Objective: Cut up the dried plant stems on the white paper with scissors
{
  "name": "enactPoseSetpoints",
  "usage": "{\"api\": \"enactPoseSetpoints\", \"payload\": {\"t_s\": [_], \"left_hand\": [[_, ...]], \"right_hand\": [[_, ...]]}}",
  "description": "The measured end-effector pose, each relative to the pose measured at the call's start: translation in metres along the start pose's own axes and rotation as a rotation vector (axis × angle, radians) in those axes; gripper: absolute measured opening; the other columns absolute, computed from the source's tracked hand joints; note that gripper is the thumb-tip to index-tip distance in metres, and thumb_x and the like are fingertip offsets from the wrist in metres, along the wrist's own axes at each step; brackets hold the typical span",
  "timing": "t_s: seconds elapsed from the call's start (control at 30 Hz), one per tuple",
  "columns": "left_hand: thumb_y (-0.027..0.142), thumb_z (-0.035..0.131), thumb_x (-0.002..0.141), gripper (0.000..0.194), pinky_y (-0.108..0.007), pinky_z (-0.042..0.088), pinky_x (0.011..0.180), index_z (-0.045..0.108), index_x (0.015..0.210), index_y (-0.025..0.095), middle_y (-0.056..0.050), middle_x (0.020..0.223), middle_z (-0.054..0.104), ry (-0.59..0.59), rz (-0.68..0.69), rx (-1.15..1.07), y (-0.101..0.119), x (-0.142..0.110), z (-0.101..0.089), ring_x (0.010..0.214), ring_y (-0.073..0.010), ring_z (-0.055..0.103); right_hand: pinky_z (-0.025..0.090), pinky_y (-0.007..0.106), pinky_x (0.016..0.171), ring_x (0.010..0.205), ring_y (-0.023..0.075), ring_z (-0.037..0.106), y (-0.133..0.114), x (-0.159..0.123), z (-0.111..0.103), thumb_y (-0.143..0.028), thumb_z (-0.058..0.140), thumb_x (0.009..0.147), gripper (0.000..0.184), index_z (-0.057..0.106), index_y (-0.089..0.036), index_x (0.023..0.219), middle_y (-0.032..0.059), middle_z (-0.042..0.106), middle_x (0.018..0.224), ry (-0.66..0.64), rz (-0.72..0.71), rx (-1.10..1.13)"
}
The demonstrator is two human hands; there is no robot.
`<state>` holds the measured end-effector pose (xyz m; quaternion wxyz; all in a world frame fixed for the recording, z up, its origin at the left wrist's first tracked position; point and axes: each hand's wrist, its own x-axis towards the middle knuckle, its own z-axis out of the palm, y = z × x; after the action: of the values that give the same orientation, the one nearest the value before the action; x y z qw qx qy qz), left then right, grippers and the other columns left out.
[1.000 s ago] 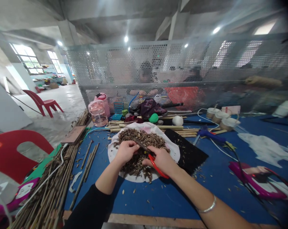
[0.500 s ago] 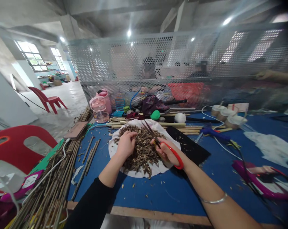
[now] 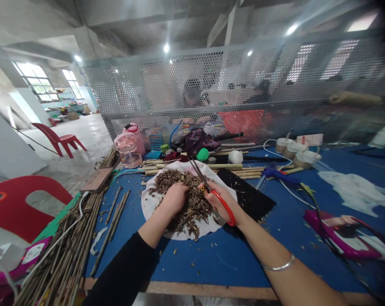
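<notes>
A heap of dry brown chips (image 3: 179,189) lies on a white cloth (image 3: 149,204) spread over the blue table. My left hand (image 3: 175,199) rests in the heap with its fingers curled down into the chips. My right hand (image 3: 222,203) grips red-handled scissors (image 3: 211,191) just to the right of it. The scissor blades point up and away over the far side of the heap. A silver bangle (image 3: 277,267) sits on my right forearm.
Long thin sticks (image 3: 67,250) lie bundled along the table's left edge. A black mat (image 3: 248,197) lies right of the cloth. A pink jug (image 3: 128,148), bamboo rods (image 3: 240,170), a white ball and paper cups (image 3: 294,151) stand behind. Other people sit beyond a mesh screen (image 3: 211,89). Red chairs (image 3: 20,204) stand left.
My right hand has swung the scissors from lying across the heap to pointing up and away. My left hand has slid a little towards me and deeper into the chips.
</notes>
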<state>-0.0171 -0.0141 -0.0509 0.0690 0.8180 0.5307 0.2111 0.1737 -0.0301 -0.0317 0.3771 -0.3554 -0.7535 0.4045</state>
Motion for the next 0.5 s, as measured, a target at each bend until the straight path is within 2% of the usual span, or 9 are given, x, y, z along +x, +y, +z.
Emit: {"api": "enactPoseSetpoints", "payload": {"t_s": [0.13, 0.23, 0.37, 0.43, 0.5], "left_hand": [[0.012, 0.049, 0.077, 0.023, -0.030, 0.044, 0.080, 0.070, 0.087, 0.015, -0.009, 0.089, 0.069, 0.120, -0.124, -0.141, -0.008, -0.004, -0.007, 0.085, -0.0199, 0.060], [0.017, 0.054, 0.076, 0.018, -0.030, 0.045, 0.078, 0.070, 0.085, 0.015, -0.008, 0.086, 0.070, 0.271, -0.351, -0.394, -0.013, -0.008, -0.014, 0.079, -0.0188, 0.061], [0.015, 0.058, 0.074, 0.012, -0.022, 0.047, 0.060, 0.066, 0.082, 0.013, -0.002, 0.066, 0.064, 0.353, -0.686, -1.031, -0.015, -0.013, -0.015, 0.053, -0.0090, 0.054], [0.008, 0.058, 0.073, 0.009, -0.018, 0.047, 0.056, 0.063, 0.080, 0.012, 0.000, 0.065, 0.061, 0.392, -0.786, -1.360, -0.014, -0.014, -0.015, 0.050, -0.0051, 0.051], [0.001, 0.057, 0.072, 0.012, -0.015, 0.048, 0.057, 0.060, 0.076, 0.012, 0.000, 0.068, 0.060, 0.409, -0.831, -1.599, -0.012, -0.016, -0.016, 0.053, -0.0037, 0.052]], "right_hand": [[0.042, 0.026, 0.057, 0.058, 0.0146, 0.050, -0.003, 0.001, 0.001, -0.066, 0.044, 0.076, 0.063, 0.054, -0.013, 0.108, 0.0019, 0.055, 0.066, -0.022, -0.069, -0.160], [0.045, 0.031, 0.068, 0.071, 0.0201, 0.058, -0.001, 0.002, 0.005, -0.063, 0.047, 0.076, 0.061, 0.055, -0.011, 0.109, 0.0074, 0.063, 0.078, 0.021, -0.046, -0.247], [0.046, 0.032, 0.068, 0.071, 0.0214, 0.060, 0.003, 0.002, 0.011, -0.057, 0.049, 0.078, 0.059, 0.053, -0.010, 0.113, 0.0090, 0.065, 0.078, 0.068, 0.026, -0.355], [0.046, 0.031, 0.067, 0.069, 0.0211, 0.061, 0.001, 0.002, 0.012, -0.056, 0.048, 0.078, 0.057, 0.052, -0.011, 0.114, 0.0081, 0.065, 0.075, 0.067, 0.059, -0.413], [0.046, 0.032, 0.066, 0.070, 0.0220, 0.061, -0.004, 0.002, 0.013, -0.056, 0.050, 0.077, 0.058, 0.052, -0.012, 0.114, 0.0083, 0.065, 0.076, 0.061, 0.105, -0.494]]}}
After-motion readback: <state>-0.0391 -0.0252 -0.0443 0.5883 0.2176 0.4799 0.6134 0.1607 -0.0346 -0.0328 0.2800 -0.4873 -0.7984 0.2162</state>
